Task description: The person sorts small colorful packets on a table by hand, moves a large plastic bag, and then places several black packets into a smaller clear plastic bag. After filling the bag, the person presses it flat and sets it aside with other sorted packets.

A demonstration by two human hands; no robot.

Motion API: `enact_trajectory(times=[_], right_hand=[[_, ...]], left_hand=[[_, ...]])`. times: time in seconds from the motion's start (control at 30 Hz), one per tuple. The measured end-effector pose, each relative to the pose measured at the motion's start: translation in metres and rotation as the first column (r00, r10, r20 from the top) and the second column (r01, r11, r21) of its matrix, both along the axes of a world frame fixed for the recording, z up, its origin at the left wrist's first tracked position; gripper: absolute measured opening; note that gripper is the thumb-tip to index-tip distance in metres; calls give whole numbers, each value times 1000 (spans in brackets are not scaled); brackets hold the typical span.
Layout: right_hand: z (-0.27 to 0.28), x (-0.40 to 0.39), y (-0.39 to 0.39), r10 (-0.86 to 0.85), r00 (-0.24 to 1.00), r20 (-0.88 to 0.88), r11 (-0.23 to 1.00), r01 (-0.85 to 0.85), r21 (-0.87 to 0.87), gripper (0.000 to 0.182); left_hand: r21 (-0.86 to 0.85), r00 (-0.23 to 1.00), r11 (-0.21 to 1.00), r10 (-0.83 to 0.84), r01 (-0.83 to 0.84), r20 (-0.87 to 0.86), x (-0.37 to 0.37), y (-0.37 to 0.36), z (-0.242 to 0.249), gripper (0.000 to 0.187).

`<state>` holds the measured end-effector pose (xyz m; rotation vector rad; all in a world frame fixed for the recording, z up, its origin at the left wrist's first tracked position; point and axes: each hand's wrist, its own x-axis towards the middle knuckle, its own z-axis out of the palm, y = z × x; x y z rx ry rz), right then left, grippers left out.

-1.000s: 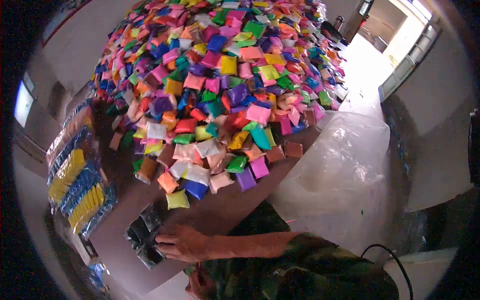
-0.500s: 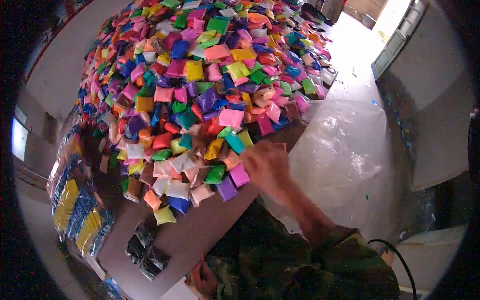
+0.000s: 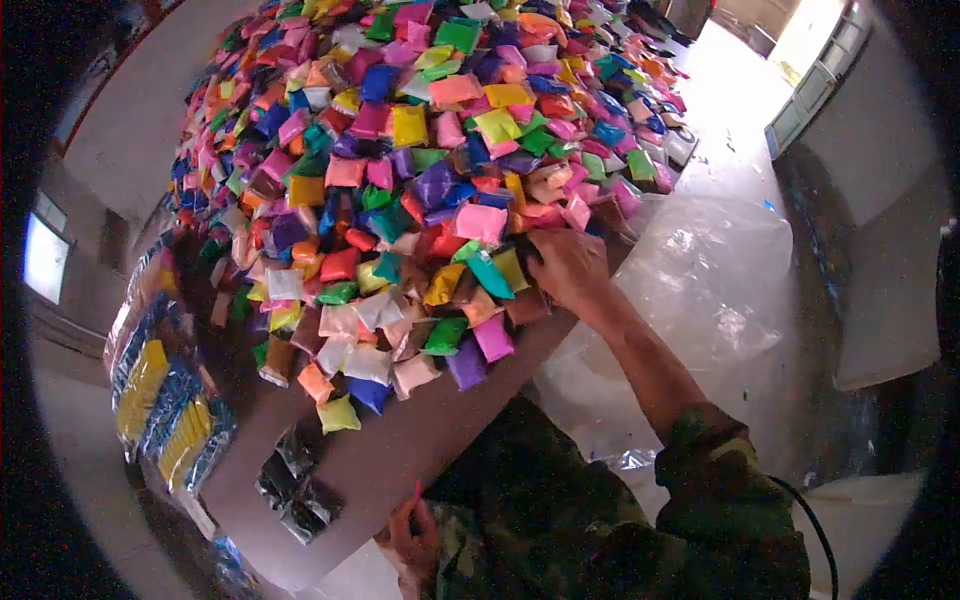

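Observation:
Small, soft-looking sealed packets (image 3: 480, 224) in many colours lie heaped on a brown table (image 3: 390, 450). My right hand (image 3: 572, 268) is at the heap's right edge, palm down, with curled fingers among the packets. Its fingertips are partly hidden, and what they hold, if anything, does not show. Close to it lie a teal packet (image 3: 490, 274), an olive packet (image 3: 511, 270) and a brown packet (image 3: 527, 306). My left hand (image 3: 408, 545) is low by the table's near edge, fingers closed around a thin pink thing (image 3: 418, 490) whose tip sticks up.
Black packets (image 3: 298, 490) in shiny film lie at the table's near left. Clear bags with yellow and blue contents (image 3: 165, 410) stand along the left side. A large clear plastic bag (image 3: 700, 270) is to the right. Farther back is an open door (image 3: 815, 85).
My right hand has moved away from me along the heap's right edge, uncovering the brown packet. My left hand stays low with the pink thing. The view has shifted slightly.

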<state>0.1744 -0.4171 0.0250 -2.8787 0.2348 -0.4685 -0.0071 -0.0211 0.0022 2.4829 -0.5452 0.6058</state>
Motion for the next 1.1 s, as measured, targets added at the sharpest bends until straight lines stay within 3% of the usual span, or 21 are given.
enact_trajectory(times=[0.07, 0.13, 0.17, 0.23, 0.33, 0.43, 0.53, 0.57, 0.67, 0.77, 0.87, 0.9, 1.0, 1.1], right_hand=[[4, 1, -2, 31, 998, 49, 999, -32, 18, 28], [4, 1, -4, 67, 984, 163, 997, -71, 22, 28], [9, -3, -4, 29, 994, 102, 999, -27, -25, 27], [39, -17, 4, -59, 998, -10, 990, 57, -131, 26], [63, -36, 3, -78, 996, 52, 997, 77, 33, 23], [65, -53, 5, 1, 983, 185, 995, -19, 94, 22], [62, -65, 29, 203, 975, -93, 775, -102, 624, 27], [54, -70, 49, 286, 957, -57, 641, -146, 753, 31], [18, -81, 110, 501, 855, -133, 484, -150, 862, 32], [3, -95, 173, 612, 776, -154, 384, -122, 915, 29], [-21, -109, 210, 563, 823, 77, 613, -478, 629, 31], [-18, -111, 213, 568, 821, -59, 696, -441, 567, 35], [-10, -117, 212, 541, 826, -156, 761, -403, 508, 28], [4, -127, 213, 437, 890, -130, 853, -364, 374, 30]], left_hand=[[-11, 1000, 1000, 0, -1, -7, -2, -1, 2, 17], [-88, 973, 991, 82, -104, -217, -18, 6, -10, 16], [-119, 940, 980, 114, -160, -321, -25, 10, -17, 15], [-62, 972, 993, 82, -98, -220, -20, 14, -20, 14], [-88, 973, 988, 109, -129, -204, -20, 4, -13, 15], [-125, 969, 986, 79, -110, -235, -19, 8, -13, 20], [-213, 963, 972, 40, -100, -267, -16, 5, -6, 26], [-248, 959, 962, 41, -114, -280, -13, 2, -1, 28], [-240, 956, 959, 76, -148, -283, -9, 1, 11, 29], [-226, 947, 955, 121, -193, -299, -14, 8, 11, 30], [-309, 923, 924, 101, -225, -371, -24, 18, 7, 26], [-292, 926, 924, 138, -248, -350, -28, 18, 2, 24], [-253, 932, 924, 206, -286, -299, -34, 17, -8, 20], [-274, 922, 917, 192, -291, -337, -34, 18, -7, 19]])
